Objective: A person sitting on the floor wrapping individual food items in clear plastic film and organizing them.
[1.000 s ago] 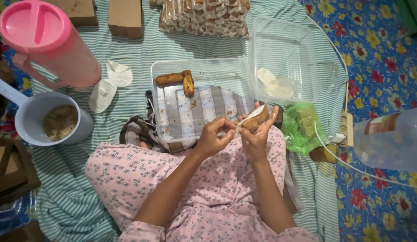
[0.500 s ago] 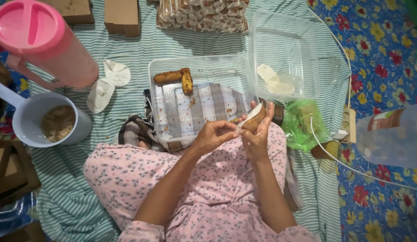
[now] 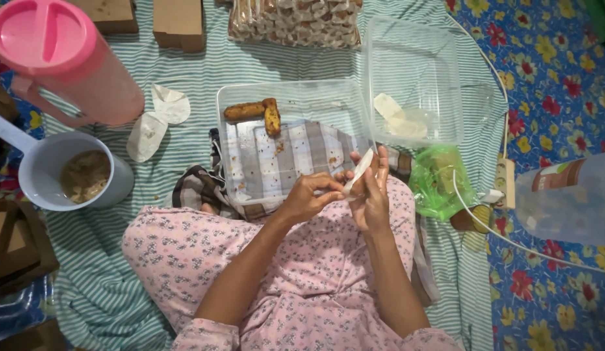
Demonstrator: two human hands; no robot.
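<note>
Both hands, left hand (image 3: 307,197) and right hand (image 3: 372,195), pinch a white wrapper (image 3: 358,171) at six o'clock of the clear tub (image 3: 228,146), where two fried rolls (image 3: 258,113) lie.

Both hands (image 3: 341,195) on white wrapper (image 3: 358,171)

- Wrapper (image 3: 358,171): a thin, pale cream sheet, narrow and long as seen here. It is tilted, its top end leaning up and to the right. It is held above the lap, just in front of the near rim of a clear tub.
- Left hand (image 3: 307,197): fingers curled, tips pinching the wrapper's lower end.
- Right hand (image 3: 372,195): fingers upright behind the wrapper, touching its upper part.
</note>
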